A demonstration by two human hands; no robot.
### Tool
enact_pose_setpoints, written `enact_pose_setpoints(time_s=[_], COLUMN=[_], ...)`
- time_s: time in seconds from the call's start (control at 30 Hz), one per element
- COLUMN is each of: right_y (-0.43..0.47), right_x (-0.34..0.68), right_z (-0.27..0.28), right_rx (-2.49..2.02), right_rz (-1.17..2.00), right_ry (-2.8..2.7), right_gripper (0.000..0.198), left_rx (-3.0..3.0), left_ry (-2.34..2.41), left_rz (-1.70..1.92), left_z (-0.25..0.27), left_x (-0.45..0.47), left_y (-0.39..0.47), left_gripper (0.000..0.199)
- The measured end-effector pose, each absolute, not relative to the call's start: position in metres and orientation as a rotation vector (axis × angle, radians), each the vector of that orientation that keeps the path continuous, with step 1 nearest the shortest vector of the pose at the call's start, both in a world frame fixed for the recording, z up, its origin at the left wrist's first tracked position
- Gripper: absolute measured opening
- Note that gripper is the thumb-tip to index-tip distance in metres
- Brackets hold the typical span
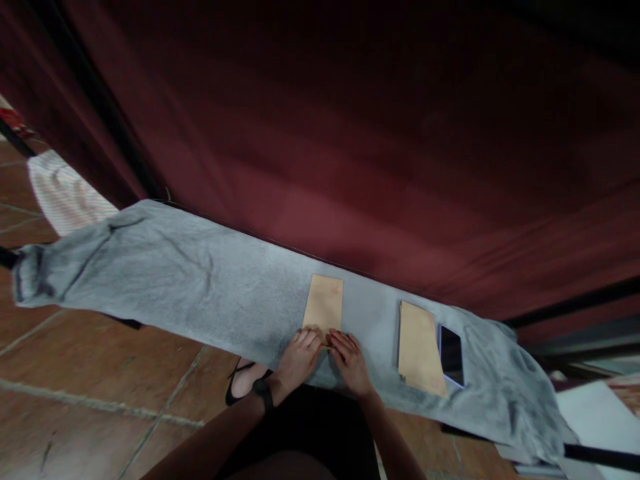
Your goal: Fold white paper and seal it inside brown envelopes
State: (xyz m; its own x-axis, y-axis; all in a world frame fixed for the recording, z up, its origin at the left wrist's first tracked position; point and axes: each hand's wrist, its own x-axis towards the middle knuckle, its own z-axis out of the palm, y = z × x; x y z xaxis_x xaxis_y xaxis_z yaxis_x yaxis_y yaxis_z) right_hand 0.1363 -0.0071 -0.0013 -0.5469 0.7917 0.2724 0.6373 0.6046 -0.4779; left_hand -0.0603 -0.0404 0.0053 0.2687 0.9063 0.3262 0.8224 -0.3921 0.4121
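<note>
A flat tan rectangle of paper [324,300], possibly an envelope or flat bag, lies on a grey cloth [240,287] in front of me. My left hand [301,353] is at its near left corner, fingers curled together on the edge. At the near right corner, my right hand [349,359] has its fingers bent and pinching the same edge. Between the fingertips the near edge looks raised or folded; the detail is too small to make out. To the right lies a stack of similar tan papers [421,347], with both hands away from it.
A phone [452,355] with a dark screen rests just right of the stack. Behind the cloth-covered surface hangs a dark red curtain [320,173]. Striped fabric [73,193] is at the far left, above a tiled floor [100,373]. White sheets or boards [600,420] lie at lower right.
</note>
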Motion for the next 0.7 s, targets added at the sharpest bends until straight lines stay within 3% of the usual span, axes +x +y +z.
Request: enact_pose_setpoints(time_s=[0.53, 0.7], right_y=[-0.035, -0.034], right_x=[0.115, 0.115], right_z=[-0.005, 0.001], right_rx=[-1.214, -1.285], right_rz=[0.257, 0.280], right_ry=[-2.182, -2.164], right_gripper=[0.039, 0.026], left_rx=[2.279, 2.291], left_ry=[1.705, 1.603], left_rz=[0.806, 0.850], left_z=[0.005, 0.002], left_x=[-0.058, -0.066], left_y=[-0.039, -0.040], left_gripper=[0.018, 0.018])
